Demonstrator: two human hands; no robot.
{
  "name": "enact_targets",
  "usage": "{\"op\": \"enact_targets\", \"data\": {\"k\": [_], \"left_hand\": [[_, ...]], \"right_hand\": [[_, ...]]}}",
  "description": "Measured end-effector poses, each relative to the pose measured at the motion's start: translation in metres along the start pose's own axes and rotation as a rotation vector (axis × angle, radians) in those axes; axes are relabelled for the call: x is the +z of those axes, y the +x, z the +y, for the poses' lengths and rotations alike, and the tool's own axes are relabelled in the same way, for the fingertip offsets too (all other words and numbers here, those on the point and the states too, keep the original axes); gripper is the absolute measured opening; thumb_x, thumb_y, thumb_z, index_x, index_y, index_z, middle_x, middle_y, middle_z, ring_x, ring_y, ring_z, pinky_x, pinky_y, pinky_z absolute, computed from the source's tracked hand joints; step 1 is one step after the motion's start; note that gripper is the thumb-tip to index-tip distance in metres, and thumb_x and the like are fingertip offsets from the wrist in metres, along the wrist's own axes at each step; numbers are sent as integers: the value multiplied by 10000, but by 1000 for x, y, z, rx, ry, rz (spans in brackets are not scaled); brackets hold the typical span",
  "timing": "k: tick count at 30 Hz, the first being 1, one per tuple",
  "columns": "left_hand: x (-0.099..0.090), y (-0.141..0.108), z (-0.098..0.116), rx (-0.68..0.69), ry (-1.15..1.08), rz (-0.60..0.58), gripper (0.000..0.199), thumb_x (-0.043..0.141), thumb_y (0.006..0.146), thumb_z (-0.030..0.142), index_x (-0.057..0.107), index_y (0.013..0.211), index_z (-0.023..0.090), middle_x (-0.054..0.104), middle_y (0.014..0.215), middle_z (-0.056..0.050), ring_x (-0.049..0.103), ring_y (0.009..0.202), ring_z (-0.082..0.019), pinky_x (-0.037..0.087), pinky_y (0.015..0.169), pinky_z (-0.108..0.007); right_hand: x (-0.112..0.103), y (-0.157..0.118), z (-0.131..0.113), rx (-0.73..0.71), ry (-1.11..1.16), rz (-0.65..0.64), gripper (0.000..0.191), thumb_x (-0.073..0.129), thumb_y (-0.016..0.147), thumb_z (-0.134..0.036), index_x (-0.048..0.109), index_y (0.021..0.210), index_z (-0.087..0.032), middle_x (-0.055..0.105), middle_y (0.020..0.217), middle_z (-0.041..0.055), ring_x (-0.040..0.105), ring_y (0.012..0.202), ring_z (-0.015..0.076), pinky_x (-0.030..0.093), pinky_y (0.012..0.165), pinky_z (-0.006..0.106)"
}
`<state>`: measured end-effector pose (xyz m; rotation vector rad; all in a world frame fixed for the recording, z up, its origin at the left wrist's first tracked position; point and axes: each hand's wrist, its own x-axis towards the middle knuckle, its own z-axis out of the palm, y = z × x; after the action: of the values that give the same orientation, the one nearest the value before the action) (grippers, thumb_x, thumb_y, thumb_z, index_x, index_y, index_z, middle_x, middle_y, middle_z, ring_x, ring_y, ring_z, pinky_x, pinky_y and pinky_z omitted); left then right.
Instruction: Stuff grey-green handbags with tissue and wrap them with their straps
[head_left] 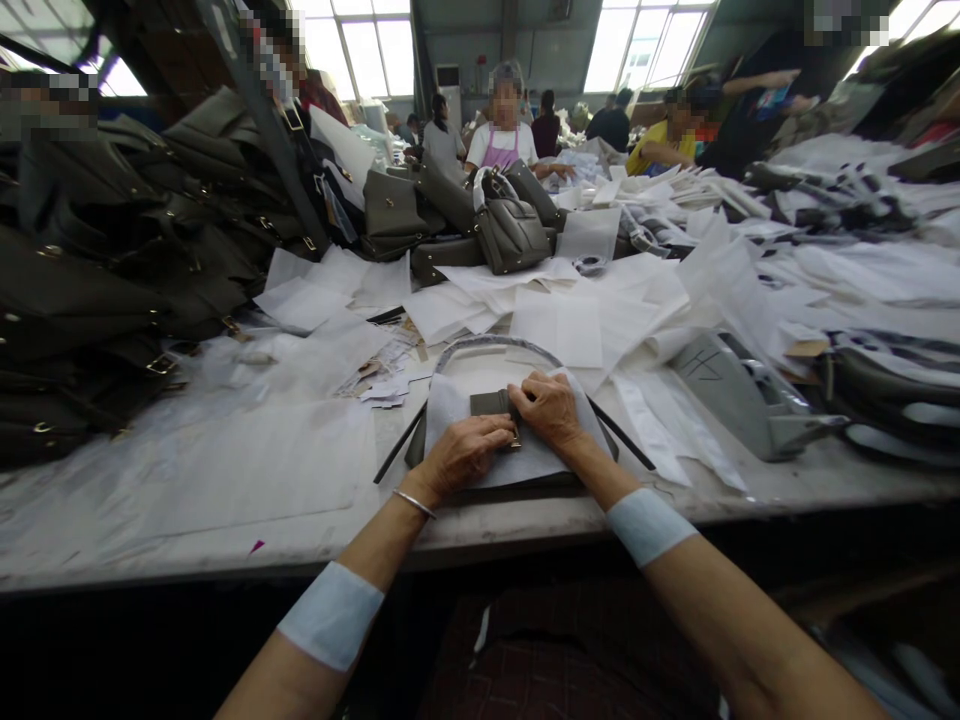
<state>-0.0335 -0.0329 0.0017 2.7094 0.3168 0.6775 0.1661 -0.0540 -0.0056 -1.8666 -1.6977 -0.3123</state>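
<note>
A dark grey-green bag lies flat at the table's front edge, mostly covered by a white sheet (pixel 448 405). Its wrapped handle (pixel 499 342) arches away behind it, and black straps stick out at both sides. On the sheet is a small dark flap (pixel 489 403) with a gold-coloured metal piece at its lower right. My left hand (pixel 469 450) lies over the flap's lower edge, its fingers together beside the metal piece. My right hand (pixel 551 408) has its fingers curled at the flap's right side. The fingertips hide what each one grips.
Dark bags (pixel 75 290) are heaped at the left. White sheets (pixel 559 325) spread behind the work. More bags (pixel 512 232) stand farther back, and a grey piece (pixel 739 390) lies at the right. Several people are beyond the table (pixel 420 530), one in a pink apron (pixel 500 148).
</note>
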Motion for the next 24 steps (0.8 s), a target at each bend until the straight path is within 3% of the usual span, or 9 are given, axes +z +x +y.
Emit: {"op": "enact_targets", "data": {"k": [3, 8, 12, 15, 19, 21, 24], "left_hand": [[0, 0, 1, 19, -5, -59, 324, 348, 989, 138, 651, 1082, 205, 655, 1275, -52, 573, 1232, -139, 462, 1058, -282], [-5, 7, 11, -58, 55, -148, 331, 364, 956, 108, 635, 1098, 232, 676, 1226, -33, 631, 1133, -139, 485, 1002, -268], [-7, 4, 32, -109, 220, -157, 229, 487, 936, 216, 629, 1116, 226, 644, 1297, -48, 587, 1219, -217, 375, 1130, -427], [-1, -6, 45, -175, 340, -118, 277, 472, 976, 308, 590, 1213, 224, 590, 1375, -65, 494, 1325, -274, 310, 1150, -529], [7, -19, 47, -157, 342, -98, 353, 471, 989, 315, 514, 1320, 202, 508, 1457, -85, 410, 1393, -265, 369, 1124, -460], [7, -19, 45, -146, 314, -100, 343, 477, 988, 303, 514, 1310, 192, 526, 1435, -95, 468, 1346, -250, 400, 1104, -437], [3, -13, 44, -147, 283, -128, 265, 487, 980, 268, 554, 1224, 189, 589, 1348, -92, 587, 1190, -227, 458, 1043, -421]], "right_hand": [[0, -1, 0, 6, -10, 10, 410, 567, 930, -359, 584, 549, -210, 655, 686, 18, 493, 608, 148, 313, 745, 342], [-2, -1, -2, 12, -47, -19, 421, 565, 932, -404, 620, 562, -210, 677, 705, 37, 514, 611, 158, 320, 739, 349], [-2, -2, -4, 23, -78, -39, 418, 546, 943, -408, 651, 595, -203, 679, 714, 54, 541, 625, 165, 325, 733, 348], [-4, -1, -7, 33, -108, -72, 403, 532, 953, -405, 681, 644, -194, 695, 749, 68, 580, 668, 177, 342, 755, 348], [-20, 10, -11, 49, -200, -307, 397, 465, 984, -407, 734, 810, -172, 726, 902, 103, 639, 799, 198, 379, 800, 333], [-35, 19, -14, 22, -229, -435, 389, 481, 973, -425, 744, 845, -169, 728, 945, 111, 655, 847, 211, 398, 814, 328], [-60, 25, -17, -58, -201, -502, 270, 577, 923, -388, 757, 858, -196, 735, 954, 86, 666, 866, 218, 415, 846, 329]]}}
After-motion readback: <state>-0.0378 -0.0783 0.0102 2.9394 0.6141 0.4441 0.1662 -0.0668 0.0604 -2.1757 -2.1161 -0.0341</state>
